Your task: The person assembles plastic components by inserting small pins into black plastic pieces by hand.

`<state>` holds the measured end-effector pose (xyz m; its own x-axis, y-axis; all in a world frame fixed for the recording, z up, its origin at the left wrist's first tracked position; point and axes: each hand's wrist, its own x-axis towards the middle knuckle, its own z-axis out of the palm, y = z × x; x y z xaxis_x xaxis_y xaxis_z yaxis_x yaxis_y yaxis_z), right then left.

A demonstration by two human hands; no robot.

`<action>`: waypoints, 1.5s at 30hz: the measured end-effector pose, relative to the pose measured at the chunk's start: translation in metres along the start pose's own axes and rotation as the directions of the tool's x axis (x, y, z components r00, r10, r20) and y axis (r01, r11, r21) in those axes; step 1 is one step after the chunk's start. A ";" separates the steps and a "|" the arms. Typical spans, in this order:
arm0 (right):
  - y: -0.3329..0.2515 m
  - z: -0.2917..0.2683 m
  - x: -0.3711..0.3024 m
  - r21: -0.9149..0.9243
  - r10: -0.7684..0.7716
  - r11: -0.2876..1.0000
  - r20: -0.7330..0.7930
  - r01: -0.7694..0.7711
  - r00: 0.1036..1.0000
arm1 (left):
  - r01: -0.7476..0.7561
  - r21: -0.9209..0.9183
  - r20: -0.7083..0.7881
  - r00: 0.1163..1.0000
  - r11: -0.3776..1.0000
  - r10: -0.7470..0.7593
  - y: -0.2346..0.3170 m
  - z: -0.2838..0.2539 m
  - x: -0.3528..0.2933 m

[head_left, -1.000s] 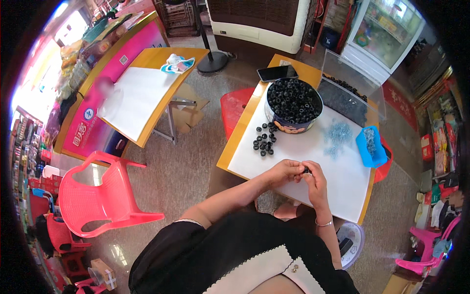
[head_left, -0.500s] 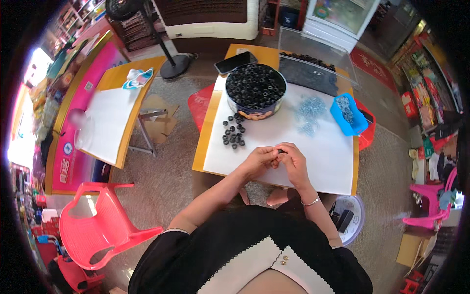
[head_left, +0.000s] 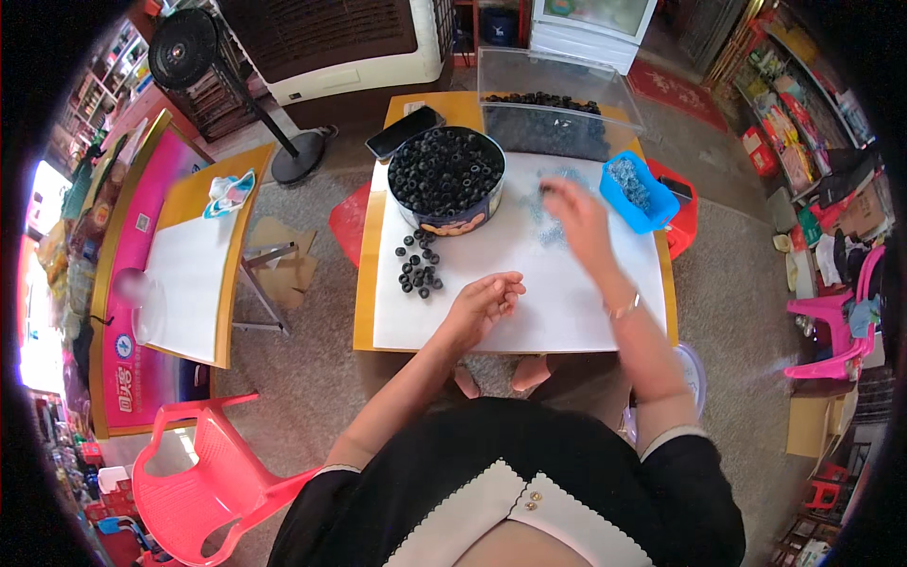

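My left hand (head_left: 487, 300) rests on the white sheet covering the table (head_left: 557, 293), fingers loosely curled; whether it holds something is hidden. My right hand (head_left: 573, 212) reaches far forward, fingertips pinching a small dark piece near a scatter of tiny clear-blue parts (head_left: 553, 203). A round tin (head_left: 446, 180) full of black rings stands at the back left. Several loose black rings (head_left: 419, 265) lie in front of it, left of my left hand.
A blue tray (head_left: 635, 192) of small parts sits at the right; a clear box (head_left: 556, 106) with black rings is behind. A phone (head_left: 404, 132) lies by the tin. A second table (head_left: 194, 260), a pink chair (head_left: 208, 472) and a fan (head_left: 184, 47) stand to the left.
My hands were joined over the sheet near the table's front edge. The right hand has since reached forward to the scattered small parts; the left stays put.
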<state>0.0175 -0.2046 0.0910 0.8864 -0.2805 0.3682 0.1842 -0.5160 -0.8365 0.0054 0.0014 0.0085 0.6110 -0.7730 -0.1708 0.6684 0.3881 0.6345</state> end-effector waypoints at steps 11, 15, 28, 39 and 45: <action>0.011 -0.013 0.145 -0.385 -0.213 0.917 -0.244 0.107 0.946 | -0.023 -0.043 -0.004 1.000 0.999 0.023 0.001 -0.005 -0.001; 0.009 0.015 0.102 -0.172 -0.125 0.975 0.097 0.140 0.987 | 0.019 -0.052 0.003 1.000 0.998 -0.019 0.004 0.000 0.001; 0.011 0.117 0.091 -0.347 -0.149 0.861 0.525 0.371 0.838 | 0.015 -0.074 0.028 1.000 0.997 -0.013 -0.004 -0.008 0.004; 0.015 0.110 0.093 -0.272 -0.049 0.938 0.512 0.216 0.858 | 0.000 -0.057 0.039 0.999 0.998 0.003 -0.003 -0.010 0.006; 0.013 0.108 0.089 -0.301 -0.025 0.938 0.438 0.173 0.899 | -0.008 -0.068 0.043 0.999 0.998 0.011 -0.006 -0.007 0.004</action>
<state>0.1442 -0.1489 0.0696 0.9780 0.1154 0.1739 0.1981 -0.7758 -0.5991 0.0065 -0.0002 -0.0012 0.5995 -0.7895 -0.1314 0.6910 0.4276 0.5828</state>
